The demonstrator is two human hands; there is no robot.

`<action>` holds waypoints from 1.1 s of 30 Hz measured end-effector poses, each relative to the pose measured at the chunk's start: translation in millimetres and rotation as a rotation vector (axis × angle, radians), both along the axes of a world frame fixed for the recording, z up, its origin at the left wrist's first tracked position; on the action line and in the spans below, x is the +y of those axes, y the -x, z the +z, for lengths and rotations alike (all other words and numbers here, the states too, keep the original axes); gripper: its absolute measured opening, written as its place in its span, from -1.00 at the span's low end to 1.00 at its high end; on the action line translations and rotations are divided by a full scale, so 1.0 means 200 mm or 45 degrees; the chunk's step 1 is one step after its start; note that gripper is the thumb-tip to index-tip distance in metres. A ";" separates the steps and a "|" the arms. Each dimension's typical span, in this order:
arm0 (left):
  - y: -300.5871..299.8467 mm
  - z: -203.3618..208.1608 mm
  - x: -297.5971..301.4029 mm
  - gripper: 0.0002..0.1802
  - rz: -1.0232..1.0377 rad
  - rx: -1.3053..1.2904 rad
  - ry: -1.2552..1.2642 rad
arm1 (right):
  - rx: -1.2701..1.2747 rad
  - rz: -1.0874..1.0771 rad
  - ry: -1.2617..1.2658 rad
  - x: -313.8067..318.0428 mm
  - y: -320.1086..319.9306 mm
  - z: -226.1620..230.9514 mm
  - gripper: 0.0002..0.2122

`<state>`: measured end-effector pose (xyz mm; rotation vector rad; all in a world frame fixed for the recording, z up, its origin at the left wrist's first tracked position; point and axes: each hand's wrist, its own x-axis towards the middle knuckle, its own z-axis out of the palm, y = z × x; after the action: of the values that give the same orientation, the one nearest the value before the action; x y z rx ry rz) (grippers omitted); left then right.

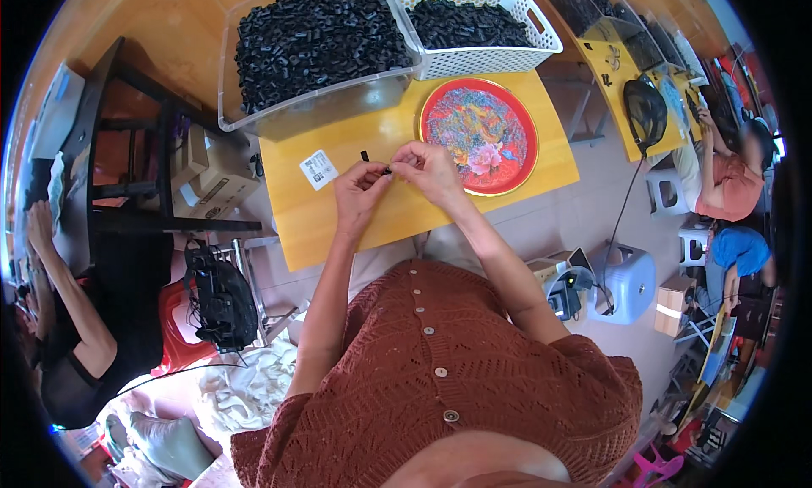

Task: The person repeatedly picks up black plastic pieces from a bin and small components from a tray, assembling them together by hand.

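Observation:
Above the yellow table [313, 226], my left hand [359, 194] and my right hand [430, 173] meet with fingertips pinched. Between them is a small black part [387, 171], mostly covered by the fingers; its exact kind is too small to tell. Another small black piece [364, 156] lies on the table just beyond my left hand. To the left of that hand sits a white printed card [319, 169]. A round red tray [528, 154] with a flower pattern, holding many tiny pieces, is right beside my right hand.
A clear plastic bin [313, 106] and a white perforated basket [482, 63], both full of black parts, stand at the table's far side. Cardboard boxes [211, 179] are at the left. A blue-grey stool [626, 285] stands at the right. Other people sit working on both sides.

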<state>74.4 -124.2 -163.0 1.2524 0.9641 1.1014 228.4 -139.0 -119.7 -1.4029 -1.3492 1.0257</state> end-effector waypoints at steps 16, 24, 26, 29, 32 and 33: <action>0.01 0.00 -0.03 -0.90 -0.010 0.067 -0.005 | -0.472 0.031 -0.203 -0.03 0.06 0.06 -0.90; 0.03 -0.03 -0.01 -0.92 -0.019 -0.061 0.036 | -0.621 0.082 -0.524 0.12 0.05 0.38 -0.96; 0.03 -0.03 -0.01 -0.92 -0.008 -0.091 0.026 | -0.688 0.089 -0.615 0.27 0.05 0.51 -0.97; 0.02 -0.05 -0.01 -0.92 -0.016 -0.127 0.050 | -0.944 0.172 -0.747 0.53 0.08 0.58 -0.95; 0.02 -0.07 -0.01 -0.92 -0.006 -0.149 0.061 | -1.212 0.352 -0.725 0.78 0.13 0.54 -0.91; 0.01 -0.06 -0.01 -0.91 0.002 -0.144 0.047 | -1.368 0.485 -0.688 0.85 0.14 0.51 -0.89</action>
<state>71.9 -126.4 -175.4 1.1473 0.8958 1.1384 201.3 30.3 -16.7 -1.3011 -2.4993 -0.0203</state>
